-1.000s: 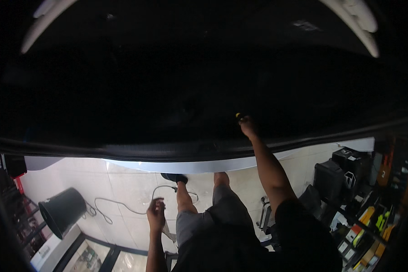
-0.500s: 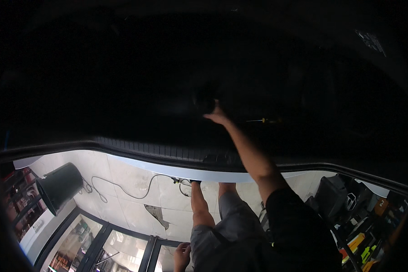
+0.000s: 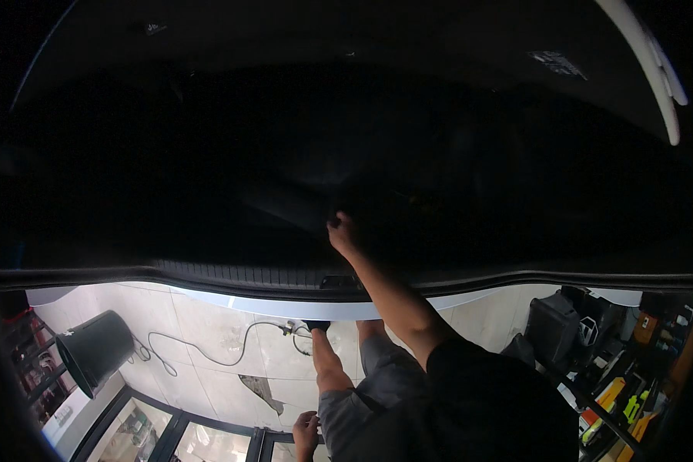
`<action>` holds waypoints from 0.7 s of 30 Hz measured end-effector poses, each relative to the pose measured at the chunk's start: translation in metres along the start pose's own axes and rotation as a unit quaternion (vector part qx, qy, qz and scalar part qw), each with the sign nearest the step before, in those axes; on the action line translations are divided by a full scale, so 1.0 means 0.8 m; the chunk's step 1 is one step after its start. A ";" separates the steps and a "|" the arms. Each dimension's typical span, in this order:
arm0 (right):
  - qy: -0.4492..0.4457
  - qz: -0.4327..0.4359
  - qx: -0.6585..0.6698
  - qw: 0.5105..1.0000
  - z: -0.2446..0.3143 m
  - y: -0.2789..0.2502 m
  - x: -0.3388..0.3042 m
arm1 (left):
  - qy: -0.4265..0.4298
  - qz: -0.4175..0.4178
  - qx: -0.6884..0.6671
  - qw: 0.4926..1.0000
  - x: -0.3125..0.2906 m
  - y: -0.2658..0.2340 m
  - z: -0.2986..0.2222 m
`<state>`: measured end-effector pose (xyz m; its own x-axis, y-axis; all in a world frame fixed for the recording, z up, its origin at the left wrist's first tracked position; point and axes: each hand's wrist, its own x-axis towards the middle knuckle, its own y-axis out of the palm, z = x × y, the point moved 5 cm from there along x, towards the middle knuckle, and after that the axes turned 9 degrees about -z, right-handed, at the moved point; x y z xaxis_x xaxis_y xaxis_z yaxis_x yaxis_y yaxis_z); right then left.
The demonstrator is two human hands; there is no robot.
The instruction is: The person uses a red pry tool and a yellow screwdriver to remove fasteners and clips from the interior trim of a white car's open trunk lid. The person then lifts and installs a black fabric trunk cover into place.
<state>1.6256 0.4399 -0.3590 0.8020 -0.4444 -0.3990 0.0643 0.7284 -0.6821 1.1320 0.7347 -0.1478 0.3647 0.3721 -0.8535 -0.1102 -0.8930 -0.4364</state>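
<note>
Below the reaching right hand (image 3: 340, 231), pale floor tiles (image 3: 208, 331) run across the lower half of the view, seen past the light-coloured edge of a car body (image 3: 285, 306). Far left of both hands, a black bucket (image 3: 94, 350) stands tilted on the tiles, with a thin cable (image 3: 208, 356) trailing from beside it toward the person's feet. A dark scrap (image 3: 259, 391) lies on the floor between the cable and the left hand (image 3: 306, 431).

That left hand hangs low beside the person's grey shorts (image 3: 366, 400), fingers loosely curled and holding nothing that can be made out. Straight above it, the right arm stretches up and forward into the dark boot cavity (image 3: 208, 169), which fills the whole upper view. Its hand is closed on, or pressed against, a dark part of the black lining (image 3: 300, 204); the shadow hides exactly what it grips. A ribbed black sill (image 3: 239, 271) crosses just under that hand.

Right of the arms, a black case (image 3: 550, 331) and shelving with yellow and orange tools (image 3: 624, 400) crowd the corner. A white curved strip (image 3: 654, 69) arcs overhead at far right.
</note>
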 end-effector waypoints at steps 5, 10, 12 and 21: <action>0.028 0.005 -0.024 0.999 -0.010 -0.114 -0.023 | 0.038 -0.008 0.017 0.999 0.029 -0.003 -0.022; -0.027 -0.042 -0.076 0.996 -0.025 -0.160 -0.003 | 0.089 -0.003 0.014 0.996 0.042 0.002 -0.081; -0.017 -0.032 -0.070 0.997 -0.022 -0.171 -0.010 | 0.086 0.004 -0.002 0.996 0.034 0.003 -0.096; -0.041 -0.047 -0.017 0.998 0.010 -0.175 -0.017 | 0.095 -0.011 0.001 0.995 0.022 -0.013 -0.139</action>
<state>1.6109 0.3482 -0.2531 0.8390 -0.4654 -0.2820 0.1230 0.6670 -0.7348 1.2426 0.7220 -0.1269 0.5345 0.3369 -0.7751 -0.1014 -0.8849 -0.4546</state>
